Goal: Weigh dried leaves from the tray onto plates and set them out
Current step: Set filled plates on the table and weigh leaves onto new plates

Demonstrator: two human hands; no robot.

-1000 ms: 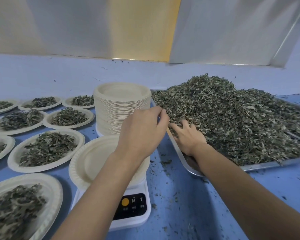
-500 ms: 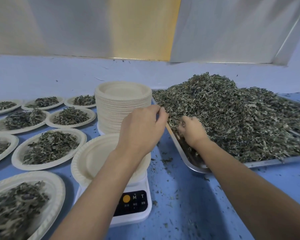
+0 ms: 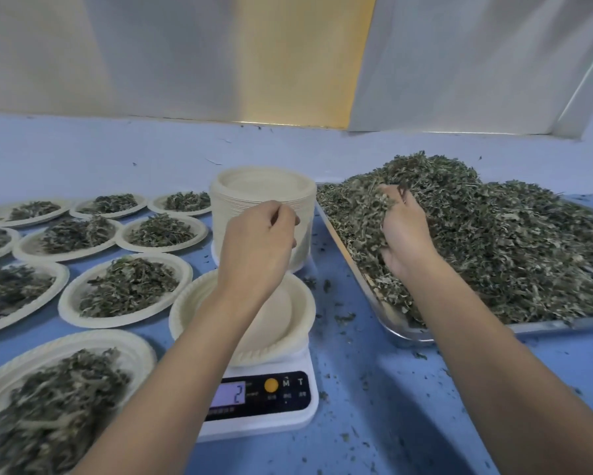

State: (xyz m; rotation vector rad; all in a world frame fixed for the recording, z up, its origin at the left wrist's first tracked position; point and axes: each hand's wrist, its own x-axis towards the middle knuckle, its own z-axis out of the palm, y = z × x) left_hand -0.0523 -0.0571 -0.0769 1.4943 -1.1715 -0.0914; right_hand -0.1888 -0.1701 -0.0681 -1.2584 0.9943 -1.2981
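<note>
Grey-green dried leaves (image 3: 493,241) are light and crumbly (they shed easily). The right hand (image 3: 404,234) cups a handful, fingers curled beneath. Scoop from below.

You stand in a small herb-portioning workroom. The blue tabletop (image 3: 373,371) carries a white digital kitchen scale (image 3: 264,399) at its near edge, a rectangular steel tray (image 3: 562,325) of dried green leaves (image 3: 510,241) at its right edge, and filled pale paper plates (image 3: 65,299) along its left.
</note>
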